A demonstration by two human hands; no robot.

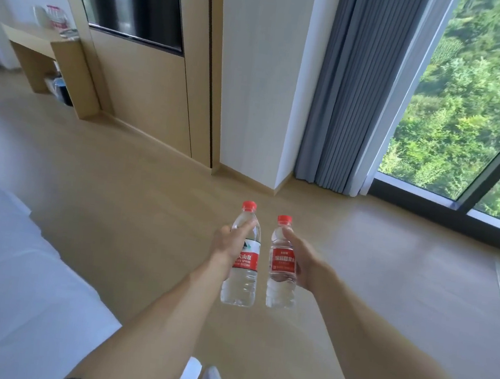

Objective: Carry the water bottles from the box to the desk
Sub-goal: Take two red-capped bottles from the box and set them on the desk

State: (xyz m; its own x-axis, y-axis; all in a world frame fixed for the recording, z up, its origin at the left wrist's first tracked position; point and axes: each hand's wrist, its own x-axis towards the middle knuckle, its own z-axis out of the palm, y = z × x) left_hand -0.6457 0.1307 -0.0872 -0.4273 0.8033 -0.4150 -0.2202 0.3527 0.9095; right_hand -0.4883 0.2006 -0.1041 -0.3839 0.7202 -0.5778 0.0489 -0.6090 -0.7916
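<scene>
Bottles stand upright side by side: your left hand [228, 240] grips the taller bottle [240, 277], your right hand [303, 259] the shorter bottle [281, 281].

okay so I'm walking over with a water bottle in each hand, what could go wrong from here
1. The left hand grips the taller bottle high up, so its heavy lower half could swing or slip.
2. Both hands are full; the right hand holds the shorter bottle, leaving nothing free to catch a drop.
3. The desk already carries items, so setting down could knock them.
</scene>
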